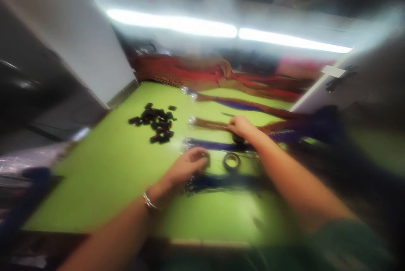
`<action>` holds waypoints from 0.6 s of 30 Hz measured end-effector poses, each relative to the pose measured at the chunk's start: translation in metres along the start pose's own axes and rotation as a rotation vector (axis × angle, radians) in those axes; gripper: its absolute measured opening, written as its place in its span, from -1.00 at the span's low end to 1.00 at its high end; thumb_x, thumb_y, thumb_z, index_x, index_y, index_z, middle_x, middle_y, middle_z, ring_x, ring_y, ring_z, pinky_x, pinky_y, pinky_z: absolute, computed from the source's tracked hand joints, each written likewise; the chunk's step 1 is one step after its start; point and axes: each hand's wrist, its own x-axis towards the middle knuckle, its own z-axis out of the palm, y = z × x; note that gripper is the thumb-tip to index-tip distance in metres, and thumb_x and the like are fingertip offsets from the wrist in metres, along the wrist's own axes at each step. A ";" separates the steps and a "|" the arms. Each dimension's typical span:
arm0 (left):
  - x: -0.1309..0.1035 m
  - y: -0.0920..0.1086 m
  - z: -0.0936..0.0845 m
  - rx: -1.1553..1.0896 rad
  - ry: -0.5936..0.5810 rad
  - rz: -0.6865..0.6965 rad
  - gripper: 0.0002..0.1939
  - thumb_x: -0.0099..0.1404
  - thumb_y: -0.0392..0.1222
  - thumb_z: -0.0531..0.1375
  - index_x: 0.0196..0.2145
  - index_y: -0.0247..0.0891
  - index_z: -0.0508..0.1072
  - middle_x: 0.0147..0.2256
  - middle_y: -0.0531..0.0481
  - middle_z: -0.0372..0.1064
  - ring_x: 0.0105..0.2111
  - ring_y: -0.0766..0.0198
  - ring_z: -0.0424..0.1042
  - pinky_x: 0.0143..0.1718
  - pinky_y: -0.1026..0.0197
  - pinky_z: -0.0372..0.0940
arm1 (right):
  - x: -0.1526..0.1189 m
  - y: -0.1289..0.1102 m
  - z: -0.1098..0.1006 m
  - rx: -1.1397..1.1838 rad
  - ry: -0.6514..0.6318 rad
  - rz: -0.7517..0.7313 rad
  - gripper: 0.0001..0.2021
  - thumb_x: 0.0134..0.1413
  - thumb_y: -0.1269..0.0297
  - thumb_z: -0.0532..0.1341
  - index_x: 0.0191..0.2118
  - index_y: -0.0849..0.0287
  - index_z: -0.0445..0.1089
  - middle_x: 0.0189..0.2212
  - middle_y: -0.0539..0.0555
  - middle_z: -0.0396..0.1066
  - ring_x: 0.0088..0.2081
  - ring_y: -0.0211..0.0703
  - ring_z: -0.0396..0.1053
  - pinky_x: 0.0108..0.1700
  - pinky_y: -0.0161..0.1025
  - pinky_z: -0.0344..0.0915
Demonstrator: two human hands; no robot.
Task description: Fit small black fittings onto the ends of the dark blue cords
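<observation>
My left hand is closed, thumb and fingers curled together over the blue wire bundles. A small dark thing shows at its fingertips, too blurred to name. Higher and to the right, my right hand is pinched at the brown wire bundle; what lies between its fingers is hidden. A thin dark strip shows just beyond those fingers. Between the hands lies a roll of black tape, with a blue wire bundle behind it. Another dark blue bundle lies nearer me.
A pile of small black connectors lies on the left of the green tabletop. Farther back run a brown and blue bundle and a mass of red and brown wires. Pale panels wall the sides, beneath bright tube lights.
</observation>
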 end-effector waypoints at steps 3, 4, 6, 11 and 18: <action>0.000 0.001 0.001 -0.008 0.005 -0.002 -0.71 0.14 -0.16 0.24 -0.18 -0.29 0.38 -0.41 0.01 0.33 -0.49 0.41 0.26 -0.46 0.32 0.17 | 0.001 0.003 -0.001 0.012 0.040 0.006 -0.80 0.06 0.30 0.09 -0.34 0.21 0.45 -0.36 0.10 0.45 -0.38 -0.23 0.29 -0.36 -0.35 0.11; 0.000 0.001 0.001 -0.013 0.009 0.000 -0.72 0.14 -0.16 0.24 -0.18 -0.29 0.38 -0.41 0.02 0.32 -0.49 0.41 0.26 -0.46 0.33 0.16 | 0.000 0.003 -0.002 0.015 0.063 0.011 -0.78 0.08 0.32 0.06 -0.33 0.23 0.45 -0.36 0.11 0.45 -0.38 -0.23 0.28 -0.36 -0.35 0.10; -0.001 0.002 0.001 -0.024 0.018 0.003 -0.72 0.14 -0.17 0.24 -0.19 -0.29 0.38 -0.43 0.02 0.32 -0.50 0.42 0.25 -0.48 0.34 0.15 | -0.001 0.003 -0.005 0.025 0.110 0.023 -0.77 0.06 0.35 0.04 -0.33 0.24 0.44 -0.36 0.13 0.45 -0.38 -0.22 0.27 -0.36 -0.34 0.10; 0.000 0.001 0.000 -0.034 0.000 0.014 -0.72 0.14 -0.17 0.24 -0.18 -0.30 0.38 -0.39 -0.01 0.33 -0.48 0.39 0.27 -0.46 0.32 0.18 | -0.014 0.013 -0.025 0.096 0.256 0.028 -0.81 -0.03 0.39 0.09 -0.36 0.22 0.45 -0.38 0.08 0.46 -0.38 -0.22 0.28 -0.32 -0.34 0.12; 0.000 0.001 0.000 -0.033 0.022 0.029 -0.69 0.09 -0.12 0.28 -0.21 -0.30 0.41 -0.43 0.00 0.35 -0.50 0.39 0.28 -0.46 0.32 0.18 | -0.045 -0.025 -0.053 0.366 0.313 -0.172 -0.82 -0.02 0.34 0.14 -0.44 0.24 0.49 -0.53 0.02 0.44 -0.45 -0.30 0.29 -0.35 -0.36 0.18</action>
